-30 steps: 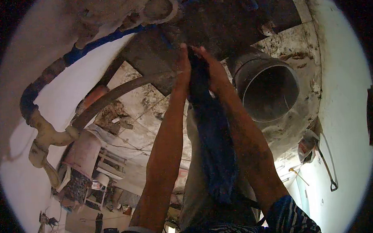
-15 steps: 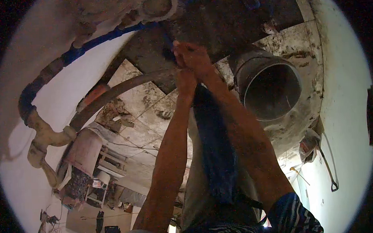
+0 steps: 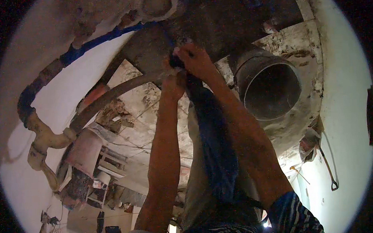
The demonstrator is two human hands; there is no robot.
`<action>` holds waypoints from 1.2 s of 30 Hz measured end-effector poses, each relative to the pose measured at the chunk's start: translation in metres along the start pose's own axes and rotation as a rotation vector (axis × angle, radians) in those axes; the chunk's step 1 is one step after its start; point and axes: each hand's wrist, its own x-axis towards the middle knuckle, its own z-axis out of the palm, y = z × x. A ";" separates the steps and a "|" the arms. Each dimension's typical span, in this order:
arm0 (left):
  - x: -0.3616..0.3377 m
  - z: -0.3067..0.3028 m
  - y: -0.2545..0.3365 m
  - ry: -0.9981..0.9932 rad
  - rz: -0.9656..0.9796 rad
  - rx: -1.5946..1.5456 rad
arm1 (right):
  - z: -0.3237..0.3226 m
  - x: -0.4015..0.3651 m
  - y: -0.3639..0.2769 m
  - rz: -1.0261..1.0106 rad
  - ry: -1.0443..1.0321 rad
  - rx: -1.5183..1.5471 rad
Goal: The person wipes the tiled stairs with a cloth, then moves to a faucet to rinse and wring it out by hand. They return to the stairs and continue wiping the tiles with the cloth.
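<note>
Both of my bare arms stretch forward to the dark surface ahead. My left hand [image 3: 174, 83] is closed at the end of a thick grey-brown hose [image 3: 120, 89], its fingers partly blurred. Close beside it on the right, and slightly farther forward, is my right hand [image 3: 196, 62], fingers curled in. A small dark piece [image 3: 176, 60] shows between the two hands; it is too dim to name. Dark blue cloth [image 3: 218, 144] hangs between my forearms, its upper end close under my hands.
A wide grey open-ended cylinder [image 3: 272, 91] lies right of my hands. Blue piping [image 3: 105, 38] with a pale branching fitting [image 3: 45, 136] curves along the left wall. A shovel [image 3: 328, 167] leans on the right wall. Rubble [image 3: 114, 115] lies on dirty tiles at left.
My left hand has moved left and slightly back, apart from my right hand, which has shifted slightly. The dark piece now shows between them, and the blue cloth's upper end has shifted left.
</note>
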 end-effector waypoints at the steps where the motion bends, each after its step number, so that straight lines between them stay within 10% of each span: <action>1: 0.002 -0.001 -0.009 -0.042 0.074 0.046 | -0.003 -0.005 -0.002 -0.092 0.009 -0.035; 7: -0.004 0.014 0.008 0.029 -0.507 -1.368 | 0.000 -0.019 0.005 -0.382 0.188 -0.178; 12: -0.013 0.016 0.059 -0.146 -0.556 -1.117 | -0.007 -0.012 0.012 0.091 0.169 -0.006; 25: 0.002 0.016 0.060 -0.418 -0.636 -0.842 | -0.036 0.005 0.017 -0.178 -0.267 0.099; 30: 0.013 0.028 0.015 -0.420 -0.331 -0.131 | -0.017 0.013 0.024 -0.111 -0.159 0.146; 33: 0.005 0.031 0.024 -0.296 -0.020 0.474 | -0.004 0.019 0.053 -0.749 0.190 -0.527; 36: -0.001 0.037 0.010 -0.127 0.359 0.911 | 0.007 0.021 0.048 -0.693 0.291 -0.577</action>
